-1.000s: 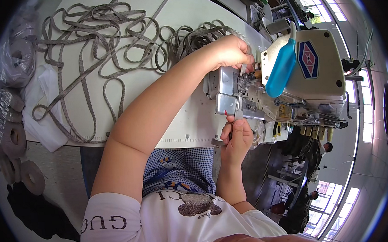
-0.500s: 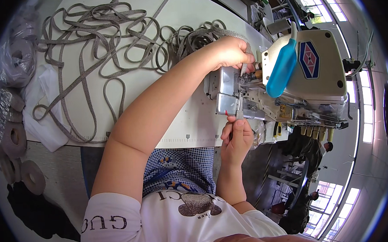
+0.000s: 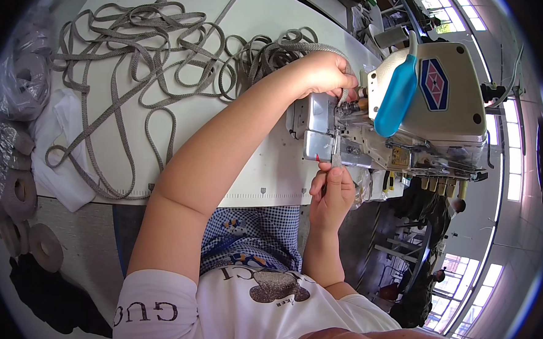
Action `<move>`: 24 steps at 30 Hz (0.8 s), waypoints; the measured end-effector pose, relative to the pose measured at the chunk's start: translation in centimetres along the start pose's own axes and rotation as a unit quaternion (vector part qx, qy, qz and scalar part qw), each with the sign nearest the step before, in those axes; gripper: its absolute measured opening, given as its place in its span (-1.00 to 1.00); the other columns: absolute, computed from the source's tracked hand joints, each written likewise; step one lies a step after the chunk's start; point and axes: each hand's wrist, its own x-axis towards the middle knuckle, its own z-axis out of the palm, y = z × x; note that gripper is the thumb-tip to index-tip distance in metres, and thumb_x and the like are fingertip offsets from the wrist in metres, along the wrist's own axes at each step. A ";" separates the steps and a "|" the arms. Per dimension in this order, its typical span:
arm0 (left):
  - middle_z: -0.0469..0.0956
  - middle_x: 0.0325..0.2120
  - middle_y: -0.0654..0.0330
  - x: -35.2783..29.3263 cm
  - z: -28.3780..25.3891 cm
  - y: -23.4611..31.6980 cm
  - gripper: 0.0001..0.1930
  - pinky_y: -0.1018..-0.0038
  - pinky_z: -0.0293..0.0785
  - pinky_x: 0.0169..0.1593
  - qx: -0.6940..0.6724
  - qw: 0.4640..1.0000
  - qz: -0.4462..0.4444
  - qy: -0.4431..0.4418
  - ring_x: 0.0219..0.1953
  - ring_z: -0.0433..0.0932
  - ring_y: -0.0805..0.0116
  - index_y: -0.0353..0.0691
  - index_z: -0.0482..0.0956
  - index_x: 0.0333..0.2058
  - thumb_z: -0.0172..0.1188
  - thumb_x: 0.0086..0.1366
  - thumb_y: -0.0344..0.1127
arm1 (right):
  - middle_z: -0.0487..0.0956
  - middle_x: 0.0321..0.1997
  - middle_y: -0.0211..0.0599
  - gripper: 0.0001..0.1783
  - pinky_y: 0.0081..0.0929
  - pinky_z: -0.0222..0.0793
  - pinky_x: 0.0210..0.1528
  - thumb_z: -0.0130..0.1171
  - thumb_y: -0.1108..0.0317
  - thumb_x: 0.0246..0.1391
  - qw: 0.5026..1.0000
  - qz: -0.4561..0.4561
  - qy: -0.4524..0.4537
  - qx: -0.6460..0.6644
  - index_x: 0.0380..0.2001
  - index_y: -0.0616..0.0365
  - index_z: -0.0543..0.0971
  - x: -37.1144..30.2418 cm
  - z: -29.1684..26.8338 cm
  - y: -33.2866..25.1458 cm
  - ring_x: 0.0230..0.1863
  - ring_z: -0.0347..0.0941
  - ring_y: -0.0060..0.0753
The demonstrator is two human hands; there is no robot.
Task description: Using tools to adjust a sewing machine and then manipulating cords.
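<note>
Grey woven flat tape (image 3: 336,155), narrow strip, at front of cream-and-metal industrial sewing machine (image 3: 428,109): short visible end runs roughly vertical in view, from needle area down toward body. Long axis thus points straight from machine to right hand (image 3: 331,188). Right hand just below metal plate, fingertips pinched on tape's near end, thumb and forefinger closed on it; small red-tipped tool or mark beside fingers, too small to tell.

Left hand (image 3: 325,74) on far side of same machine head, curled over top of feed area, fingers bent down onto tape where it enters; exact grip hidden by knuckles, looks closed on or pressing tape. Left forearm crosses white surface (image 3: 265,170) diagonally.

So: tape spans between both hands, machine foot in middle; left hand upstream, right hand downstream, right nearer to free end.

Rest of tape: big loose tangle (image 3: 154,47) on surface, well left of machine, feeding toward left hand. Blue plastic handle (image 3: 396,95) on machine top.
</note>
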 end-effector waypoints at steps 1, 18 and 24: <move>0.57 -0.41 0.25 0.0 0.0 0.0 -0.81 0.57 0.39 -0.19 0.000 1.000 0.000 0.000 -0.33 0.49 0.52 -0.23 0.53 -0.31 0.09 0.19 -0.26 | 0.35 -0.75 -0.38 -0.69 -0.83 -0.06 -0.66 -0.10 0.22 0.20 1.000 0.000 0.000 0.001 -0.37 0.28 0.48 0.0 0.0 0.0 -0.75 0.07 -0.75; 0.58 -0.50 0.12 0.1 0.1 0.0 -0.87 0.55 0.47 -0.32 -0.002 0.999 0.028 0.022 -0.44 0.57 0.42 -0.38 0.54 -0.41 0.18 0.10 -0.40 | 0.36 -0.76 -0.38 -0.67 -0.82 -0.03 -0.68 -0.10 0.22 0.19 0.999 0.007 0.017 -0.026 -0.41 0.30 0.48 0.2 -0.1 -0.1 -0.77 0.10 -0.74; 0.58 -0.49 0.12 -0.1 0.2 0.2 -0.86 0.55 0.47 -0.32 -0.018 0.999 0.030 0.023 -0.42 0.57 0.41 -0.38 0.54 -0.39 0.18 0.09 -0.41 | 0.38 -0.75 -0.38 -0.67 -0.82 -0.02 -0.69 -0.10 0.23 0.19 1.000 0.000 0.010 -0.017 -0.42 0.31 0.48 0.3 0.0 -0.2 -0.77 0.13 -0.73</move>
